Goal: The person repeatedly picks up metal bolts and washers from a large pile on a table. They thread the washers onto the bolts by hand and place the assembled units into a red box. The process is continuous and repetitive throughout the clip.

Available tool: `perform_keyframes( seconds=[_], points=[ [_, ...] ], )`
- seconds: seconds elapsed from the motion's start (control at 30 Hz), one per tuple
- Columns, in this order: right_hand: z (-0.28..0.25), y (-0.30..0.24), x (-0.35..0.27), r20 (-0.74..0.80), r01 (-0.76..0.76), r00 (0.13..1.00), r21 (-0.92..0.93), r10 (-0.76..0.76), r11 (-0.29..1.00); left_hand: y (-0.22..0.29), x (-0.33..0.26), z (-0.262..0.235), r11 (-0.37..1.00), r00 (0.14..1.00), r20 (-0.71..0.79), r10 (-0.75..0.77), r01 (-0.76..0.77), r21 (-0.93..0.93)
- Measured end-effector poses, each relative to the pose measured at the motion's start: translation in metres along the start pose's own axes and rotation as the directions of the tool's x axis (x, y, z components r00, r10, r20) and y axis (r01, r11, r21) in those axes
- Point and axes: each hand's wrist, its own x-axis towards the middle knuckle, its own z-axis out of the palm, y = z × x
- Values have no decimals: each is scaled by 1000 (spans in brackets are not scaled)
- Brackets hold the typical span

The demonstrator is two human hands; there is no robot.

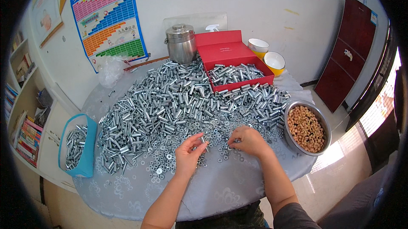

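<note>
One table (127, 199), grey patterned cloth, spans most of my feed; clock positions are read from its middle. One broad heap of metal sleeves (187, 101), from ten to two. One red box (242, 86), lid raised, sleeves inside, at one. One steel bowl (327, 144) of brownish pieces, at three. One light-blue box (88, 152) of metal pieces, at nine. One lidded steel canister (180, 46), near twelve. Left hand (187, 154), near six, pinching one upright sleeve (203, 139) between fingertips. Right hand (246, 139), near four, thumb and fingers narrowly drawn together; I cannot tell whether they hold anything. Loose washers (168, 157), many, spread around both hands.
</note>
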Motion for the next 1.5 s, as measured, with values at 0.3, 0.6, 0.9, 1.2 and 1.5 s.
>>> perform_keyframes(
  seconds=[0.3,0.6,0.9,1.2,1.5],
  points=[
    [7,-3,0,46,-86,995,-40,88,995,0,2,-3,983,995,-42,-95,87,-163],
    [17,-26,9,101,-278,954,651,282,706,3,3,-4,918,965,-59,-255,222,-329],
    [24,-34,8,79,-250,956,726,284,641,-4,2,-9,852,937,47,-347,336,-401],
    [35,-35,9,-282,100,959,333,-3,938,-2,0,-5,837,919,17,-395,367,-405],
    [22,-30,12,-327,1,924,525,200,851,0,-1,-5,842,928,74,-365,363,-399]
  ],
)
